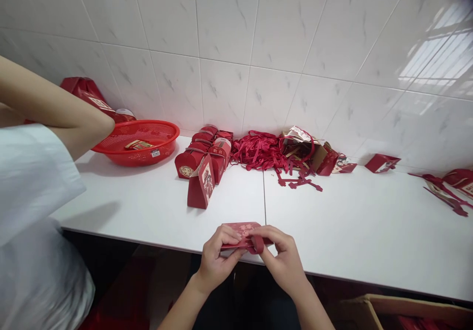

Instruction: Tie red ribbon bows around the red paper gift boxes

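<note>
At the table's front edge, my left hand [219,256] is closed on the left end of a small red gift box [238,228] with a pale printed pattern. My right hand [283,257] pinches a looped red ribbon [257,245] against the right side of that box. The undersides of the box and the fingertips beneath it are hidden. Farther back stands an upright red gift box [201,182] with a slanted printed face. Behind it sit rows of finished-looking red boxes [190,160] with bands around them.
A tangled pile of red ribbons [258,150] lies by the tiled wall, beside an opened box [306,148]. A red plastic basket [144,157] stands at left, near another person's elbow [99,125]. Below the table, at lower right, is a cardboard carton [369,303].
</note>
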`<move>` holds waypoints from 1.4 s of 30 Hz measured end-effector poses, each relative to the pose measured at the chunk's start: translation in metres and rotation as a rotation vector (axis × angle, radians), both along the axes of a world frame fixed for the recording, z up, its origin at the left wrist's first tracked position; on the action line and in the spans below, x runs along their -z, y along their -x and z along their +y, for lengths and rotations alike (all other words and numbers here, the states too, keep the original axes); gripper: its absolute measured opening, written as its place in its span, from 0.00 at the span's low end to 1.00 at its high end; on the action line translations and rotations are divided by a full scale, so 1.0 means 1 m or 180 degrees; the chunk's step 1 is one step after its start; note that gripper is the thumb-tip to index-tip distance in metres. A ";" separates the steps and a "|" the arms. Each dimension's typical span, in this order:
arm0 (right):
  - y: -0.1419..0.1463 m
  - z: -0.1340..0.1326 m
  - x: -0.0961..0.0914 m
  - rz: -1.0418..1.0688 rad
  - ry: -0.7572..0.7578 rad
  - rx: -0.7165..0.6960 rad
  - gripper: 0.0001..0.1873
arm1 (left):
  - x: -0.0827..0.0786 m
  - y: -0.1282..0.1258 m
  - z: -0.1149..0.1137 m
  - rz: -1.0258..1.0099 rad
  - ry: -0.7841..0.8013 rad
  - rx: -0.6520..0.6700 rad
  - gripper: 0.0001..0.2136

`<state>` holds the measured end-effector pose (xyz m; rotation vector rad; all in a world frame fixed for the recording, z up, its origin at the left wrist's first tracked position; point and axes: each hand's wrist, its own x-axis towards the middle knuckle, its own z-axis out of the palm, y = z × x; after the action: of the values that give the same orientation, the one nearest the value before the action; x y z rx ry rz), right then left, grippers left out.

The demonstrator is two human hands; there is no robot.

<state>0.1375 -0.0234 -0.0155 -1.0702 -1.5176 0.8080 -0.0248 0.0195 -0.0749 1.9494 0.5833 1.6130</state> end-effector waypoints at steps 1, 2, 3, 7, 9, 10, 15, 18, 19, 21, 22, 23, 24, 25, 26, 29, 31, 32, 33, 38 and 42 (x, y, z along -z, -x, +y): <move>0.000 0.000 0.001 0.0015 0.0053 -0.0020 0.08 | 0.001 0.000 0.000 0.0001 0.0008 0.0001 0.10; -0.001 0.000 0.002 0.0035 0.0101 -0.0032 0.07 | 0.001 0.000 0.000 -0.0004 0.0009 0.0004 0.10; -0.001 0.000 0.003 0.0057 0.0135 -0.0044 0.07 | 0.001 0.000 0.000 -0.0013 0.0007 0.0006 0.11; -0.003 0.000 0.006 0.0066 0.0172 -0.0108 0.08 | 0.001 0.000 0.000 -0.0046 0.0000 0.0025 0.10; -0.003 0.000 0.005 0.0035 0.0170 -0.0119 0.08 | 0.000 0.000 0.000 -0.0043 -0.0005 0.0031 0.10; -0.003 0.000 0.005 0.0019 0.0165 -0.0117 0.08 | 0.000 0.000 0.000 -0.0041 -0.0008 0.0034 0.10; -0.001 0.000 0.001 -0.0007 0.0125 -0.0119 0.08 | -0.002 0.001 0.000 -0.0025 0.0012 0.0051 0.10; 0.000 0.001 0.001 0.0029 0.0166 -0.0090 0.08 | -0.003 0.001 -0.001 -0.0018 0.0009 0.0049 0.10; 0.000 0.001 0.001 0.0031 0.0184 -0.0070 0.08 | -0.003 0.000 -0.001 -0.0022 0.0009 0.0048 0.10; 0.001 0.001 0.001 0.0021 0.0217 -0.0046 0.08 | -0.003 0.000 -0.001 -0.0029 0.0003 0.0049 0.10; 0.001 0.001 0.002 0.0020 0.0226 -0.0049 0.08 | -0.002 0.000 -0.001 -0.0033 0.0001 0.0049 0.10; 0.001 0.001 0.002 0.0028 0.0228 -0.0056 0.08 | -0.002 0.000 -0.002 -0.0036 0.0001 0.0050 0.10; 0.001 0.001 0.002 0.0040 0.0226 -0.0073 0.08 | -0.002 0.000 -0.002 -0.0038 -0.0002 0.0054 0.10; 0.001 0.001 0.002 0.0056 0.0217 -0.0096 0.08 | -0.001 0.000 -0.002 -0.0039 -0.0008 0.0060 0.10; 0.001 0.001 0.002 0.0074 0.0204 -0.0126 0.08 | -0.001 0.000 -0.002 -0.0038 -0.0011 0.0063 0.10; 0.001 0.000 0.002 0.0108 0.0164 -0.0201 0.09 | -0.001 0.000 -0.003 -0.0042 -0.0027 0.0043 0.11; 0.001 0.000 0.001 0.0151 0.0152 -0.0244 0.09 | -0.001 -0.001 -0.004 -0.0050 -0.0024 0.0021 0.11; 0.001 -0.001 0.001 0.0188 0.0154 -0.0264 0.09 | -0.002 -0.001 -0.004 -0.0054 -0.0020 0.0011 0.11; 0.000 -0.001 0.002 0.0235 0.0152 -0.0283 0.09 | -0.002 -0.001 -0.005 -0.0059 -0.0022 0.0005 0.11; -0.003 -0.003 0.007 0.0403 0.0145 -0.0265 0.08 | -0.003 -0.002 -0.005 -0.0088 -0.0077 -0.0033 0.11; -0.004 -0.003 0.007 0.0326 0.0181 -0.0268 0.08 | -0.003 -0.003 -0.004 -0.0064 -0.0075 -0.0020 0.11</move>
<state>0.1417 -0.0269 -0.0225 -0.9965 -1.4683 0.9552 -0.0219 0.0160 -0.0723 1.9479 0.5652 1.6485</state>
